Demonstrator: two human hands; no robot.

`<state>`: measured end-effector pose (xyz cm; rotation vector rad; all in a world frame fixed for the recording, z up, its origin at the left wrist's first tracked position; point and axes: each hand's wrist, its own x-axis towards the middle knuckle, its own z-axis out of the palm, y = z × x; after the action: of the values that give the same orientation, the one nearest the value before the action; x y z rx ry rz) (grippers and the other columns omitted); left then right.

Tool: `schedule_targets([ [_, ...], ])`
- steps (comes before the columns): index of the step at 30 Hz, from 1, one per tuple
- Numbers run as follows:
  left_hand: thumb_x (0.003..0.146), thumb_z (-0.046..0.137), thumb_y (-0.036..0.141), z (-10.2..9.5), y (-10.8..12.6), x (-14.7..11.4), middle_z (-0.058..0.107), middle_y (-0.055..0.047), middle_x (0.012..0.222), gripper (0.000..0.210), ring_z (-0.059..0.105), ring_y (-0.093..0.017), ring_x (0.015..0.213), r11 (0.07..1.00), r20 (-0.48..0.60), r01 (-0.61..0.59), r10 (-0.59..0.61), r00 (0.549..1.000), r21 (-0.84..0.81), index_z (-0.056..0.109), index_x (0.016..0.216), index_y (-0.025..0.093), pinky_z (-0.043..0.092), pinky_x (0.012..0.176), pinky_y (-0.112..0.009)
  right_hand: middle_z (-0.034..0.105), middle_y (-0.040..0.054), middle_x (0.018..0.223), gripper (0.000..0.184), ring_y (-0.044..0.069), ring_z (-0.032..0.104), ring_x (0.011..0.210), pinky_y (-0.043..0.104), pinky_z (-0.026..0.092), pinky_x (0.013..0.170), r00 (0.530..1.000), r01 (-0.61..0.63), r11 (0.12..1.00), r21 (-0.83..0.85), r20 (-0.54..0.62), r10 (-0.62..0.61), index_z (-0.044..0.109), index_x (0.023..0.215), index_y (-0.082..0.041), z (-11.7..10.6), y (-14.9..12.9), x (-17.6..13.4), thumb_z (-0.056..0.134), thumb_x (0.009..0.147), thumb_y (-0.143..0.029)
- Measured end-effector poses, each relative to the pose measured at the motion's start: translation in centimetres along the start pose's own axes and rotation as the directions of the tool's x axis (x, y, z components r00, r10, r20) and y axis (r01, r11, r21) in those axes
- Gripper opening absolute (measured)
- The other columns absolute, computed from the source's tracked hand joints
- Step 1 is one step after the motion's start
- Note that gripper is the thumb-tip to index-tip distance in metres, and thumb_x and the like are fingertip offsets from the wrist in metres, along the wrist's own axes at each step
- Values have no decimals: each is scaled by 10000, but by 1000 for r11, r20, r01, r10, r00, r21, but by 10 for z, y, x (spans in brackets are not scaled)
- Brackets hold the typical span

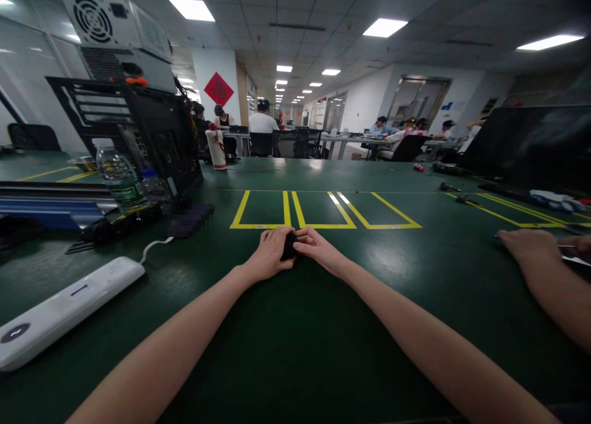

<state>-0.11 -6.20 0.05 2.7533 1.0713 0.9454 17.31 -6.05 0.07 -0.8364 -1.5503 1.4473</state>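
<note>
Between my two hands is a small black object (pixel 289 245), mostly covered by fingers, so its kind cannot be made out. My left hand (pixel 270 252) wraps round its left side, thumb towards me. From the right, my right hand (pixel 318 249) pinches it with thumb and fingers. Both hands are low over the green table (pixel 314 332), just on my side of the yellow tape outlines (pixel 323 226).
A white device with a cable (pixel 78 307) lies at left. Behind it stand a plastic bottle (pixel 115 175) and an open computer case (pixel 157 135) with a power supply (pixel 111 27) on top. A co-worker's hand (pixel 530 245) works at the right edge.
</note>
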Motion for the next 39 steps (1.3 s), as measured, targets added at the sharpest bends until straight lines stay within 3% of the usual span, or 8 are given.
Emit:
schedule_targets([
  [7,712,559,246,-5,3,0,438,-84,1133,539,424,-245,1069,1000,11,8,-8,1000,-22,280,1171,202,293,921,-422,552,25,925,319,167,523,906,370,407,833,996,-29,998,-51,-85,25,499,925,-204,4,1,2,636,662,-320],
  [11,721,550,245,-6,4,0,440,-86,1129,531,423,-243,1071,1000,23,6,-6,1000,-28,280,1175,197,288,927,-421,536,46,991,324,176,505,955,390,381,876,998,-44,997,-71,-51,40,512,943,-188,1,-3,1,634,664,-300],
  [16,693,580,246,-3,2,-1,432,-88,1140,570,417,-252,1077,1000,17,14,-14,1000,-21,279,1174,198,285,927,-431,548,5,921,394,157,514,932,362,389,865,1000,-11,1000,-26,23,11,477,950,-231,0,-5,-2,683,613,-217],
  [20,710,565,251,-2,1,0,432,-84,1146,552,420,-244,1077,1000,11,4,-3,1000,-25,277,1179,204,287,926,-427,556,-2,863,272,141,530,865,338,412,812,1000,-1,1000,12,-11,2,478,910,-231,2,-2,-1,622,685,-281],
  [27,695,568,233,-1,2,0,447,-85,1124,552,431,-251,1068,1000,2,16,-16,1000,-7,284,1168,201,292,918,-437,553,36,955,293,164,511,934,368,385,861,998,-22,999,-40,-63,20,505,920,-192,3,1,3,628,669,-277],
  [33,679,578,236,-1,1,0,441,-89,1132,575,428,-256,1070,1000,4,14,-14,1000,-16,283,1171,194,290,919,-436,553,5,921,422,159,513,943,368,368,883,999,25,1000,-13,39,-24,475,938,-229,-1,-2,0,700,582,-203],
  [39,692,574,243,-2,2,0,442,-79,1136,564,432,-251,1066,999,3,19,-19,1000,-32,283,1174,209,291,917,-439,541,-2,869,277,147,516,880,348,400,824,1000,9,1000,0,-16,-9,476,901,-225,2,-2,-1,620,679,-305],
])
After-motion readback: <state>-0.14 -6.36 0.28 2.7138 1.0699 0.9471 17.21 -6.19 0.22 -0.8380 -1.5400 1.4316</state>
